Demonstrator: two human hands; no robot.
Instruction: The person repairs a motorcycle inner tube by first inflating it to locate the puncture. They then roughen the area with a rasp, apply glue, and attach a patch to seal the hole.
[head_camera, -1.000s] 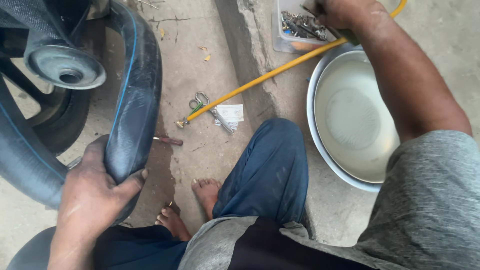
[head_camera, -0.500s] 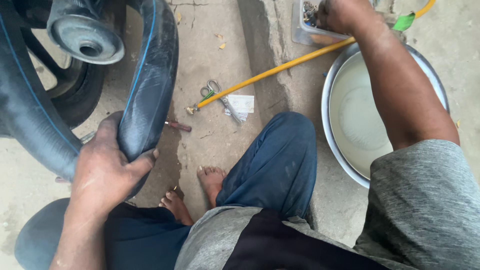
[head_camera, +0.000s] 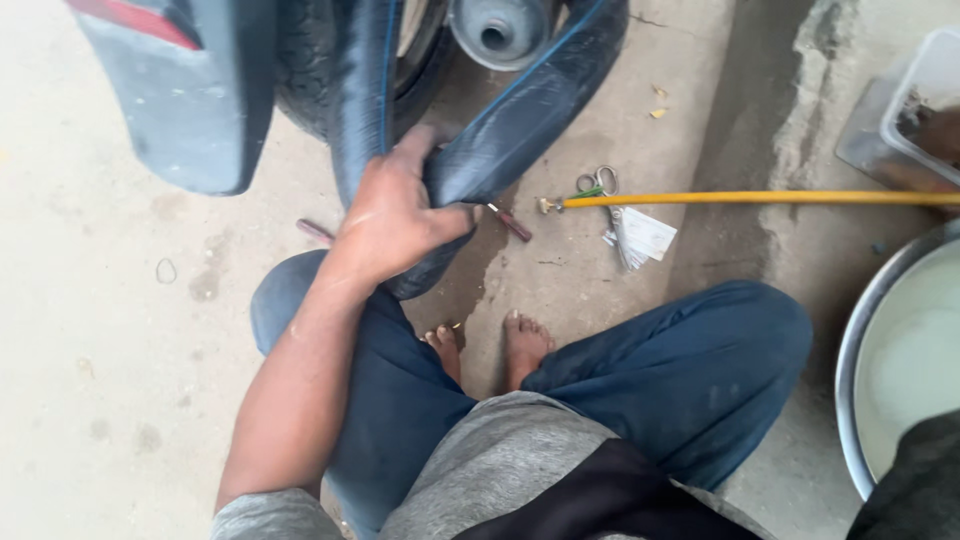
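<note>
The left hand (head_camera: 395, 225) reached up from the lower left of the frame, arm nearly straight, its fingers clenched around the black inner tube (head_camera: 520, 120) left of centre. The tube looped up beside the wheel (head_camera: 310, 60) at the top. The right hand was out of view.

Soft, even daylight is reaching you from above, so the concrete floor (head_camera: 110, 380) is showing bright and slightly washed out at the left. Only faint shadows are gathering under the inner tube (head_camera: 520, 110) and your knees. The view is looking mildly soft overall, and the basin (head_camera: 868, 340) is smearing towards the right edge.
</note>
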